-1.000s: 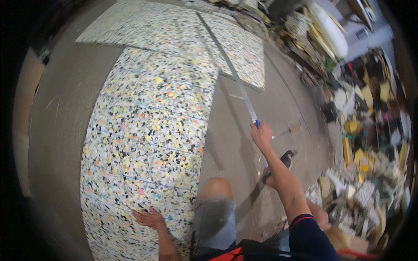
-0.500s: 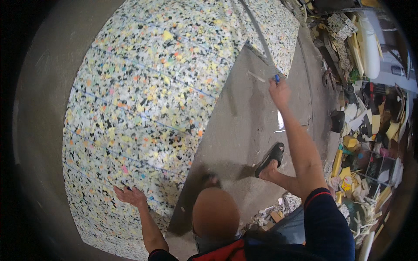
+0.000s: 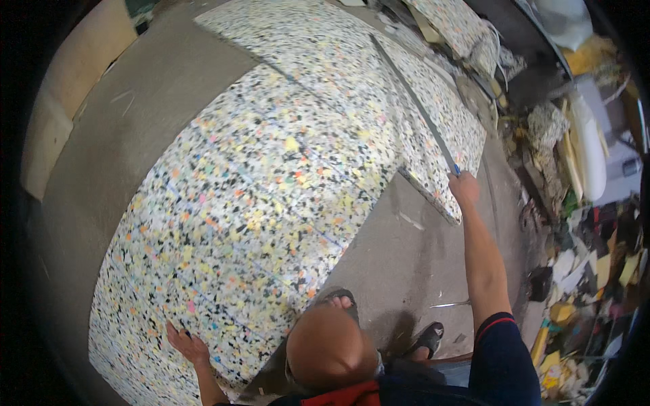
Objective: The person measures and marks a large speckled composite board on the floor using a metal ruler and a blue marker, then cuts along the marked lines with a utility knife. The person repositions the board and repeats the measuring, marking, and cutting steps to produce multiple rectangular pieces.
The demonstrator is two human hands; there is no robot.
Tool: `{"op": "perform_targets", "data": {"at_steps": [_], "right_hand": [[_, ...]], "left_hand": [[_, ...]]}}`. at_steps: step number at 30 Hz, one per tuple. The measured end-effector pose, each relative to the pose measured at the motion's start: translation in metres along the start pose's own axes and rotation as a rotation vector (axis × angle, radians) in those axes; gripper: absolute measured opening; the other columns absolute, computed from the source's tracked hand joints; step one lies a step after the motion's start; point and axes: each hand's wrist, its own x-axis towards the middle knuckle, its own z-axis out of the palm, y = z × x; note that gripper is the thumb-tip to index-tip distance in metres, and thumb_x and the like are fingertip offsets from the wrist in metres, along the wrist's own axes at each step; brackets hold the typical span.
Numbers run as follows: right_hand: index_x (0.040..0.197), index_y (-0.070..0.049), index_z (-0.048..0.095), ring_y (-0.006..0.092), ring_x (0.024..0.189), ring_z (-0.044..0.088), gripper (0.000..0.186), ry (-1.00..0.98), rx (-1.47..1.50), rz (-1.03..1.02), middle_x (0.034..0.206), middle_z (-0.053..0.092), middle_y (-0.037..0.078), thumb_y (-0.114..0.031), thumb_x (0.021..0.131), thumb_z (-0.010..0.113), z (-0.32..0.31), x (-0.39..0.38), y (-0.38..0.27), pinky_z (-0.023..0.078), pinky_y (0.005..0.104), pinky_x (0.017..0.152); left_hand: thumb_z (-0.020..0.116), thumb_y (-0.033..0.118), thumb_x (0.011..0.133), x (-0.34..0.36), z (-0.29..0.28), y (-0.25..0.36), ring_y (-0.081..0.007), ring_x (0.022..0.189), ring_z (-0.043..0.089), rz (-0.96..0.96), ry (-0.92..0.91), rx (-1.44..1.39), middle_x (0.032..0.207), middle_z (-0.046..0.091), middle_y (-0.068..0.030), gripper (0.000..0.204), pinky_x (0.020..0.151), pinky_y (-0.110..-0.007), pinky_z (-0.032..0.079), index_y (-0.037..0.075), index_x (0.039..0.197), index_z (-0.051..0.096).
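Speckled bonded foam sheet (image 3: 271, 196), marked with several faint blue lines, spreads across the floor. My left hand (image 3: 187, 344) lies low over its near left part, with a small dark pen-like thing between its fingers, too small to make out fully. At the right, my right hand (image 3: 464, 186) is closed round the blue end of a long, thin grey blade (image 3: 420, 108). The blade slants away to the upper left across another speckled foam piece (image 3: 443, 128). That piece's near corner points toward me, beside my right hand.
Foam offcuts and scraps (image 3: 575, 271) are heaped along the right side. A white roll (image 3: 588, 142) and more foam pieces (image 3: 460, 27) lie at the far right. A tan panel (image 3: 74, 88) stands at the far left. A sandalled foot (image 3: 426, 340) is on the grey floor (image 3: 399, 271).
The view has shifted, showing more of the foam's far end. My right hand with the blade now sits lower and further right in view, over the foam piece. My left hand stays low over the sheet.
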Motion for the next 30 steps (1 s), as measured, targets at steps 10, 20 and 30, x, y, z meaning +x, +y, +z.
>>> {"op": "perform_targets", "data": {"at_steps": [10, 20, 30], "right_hand": [[0.099, 0.004, 0.071, 0.0447, 0.097, 0.069, 0.037, 0.065, 0.437, -0.191, 0.096, 0.07, 0.029, -0.031, 0.088, 0.068, 0.081, 0.009, 0.095, 0.053, 0.05, 0.084], [0.1, -0.002, 0.068, 0.0066, 0.06, 0.051, 0.027, -0.285, 1.638, -0.029, 0.072, 0.057, -0.002, -0.027, 0.105, 0.06, -0.003, -0.099, 0.077, 0.043, 0.0226, 0.054], [0.108, -0.001, 0.066, 0.0088, 0.062, 0.052, 0.022, -0.307, 1.799, 0.049, 0.073, 0.057, 0.001, -0.023, 0.104, 0.065, 0.001, -0.127, 0.076, 0.048, 0.0277, 0.057]], "left_hand": [[0.04, 0.023, 0.109, 0.038, -0.023, 0.033, -0.0468, 0.147, 0.032, -0.253, -0.526, 0.311, 0.158, 0.034, -0.0318, 0.048, 0.119, -0.054, 0.031, -0.011, 0.144, 0.042], [0.073, 0.008, 0.093, 0.216, -0.045, 0.566, -0.0175, 0.072, 0.07, 0.333, -0.783, -1.09, 0.089, 0.073, -0.0158, 0.022, 0.065, -0.029, 0.052, -0.003, 0.112, 0.07], [0.075, 0.014, 0.091, 0.212, -0.041, 0.641, -0.0332, 0.076, 0.069, 0.647, -0.761, -1.195, 0.09, 0.071, -0.0179, 0.024, 0.067, -0.038, 0.053, 0.0, 0.11, 0.071]]}}
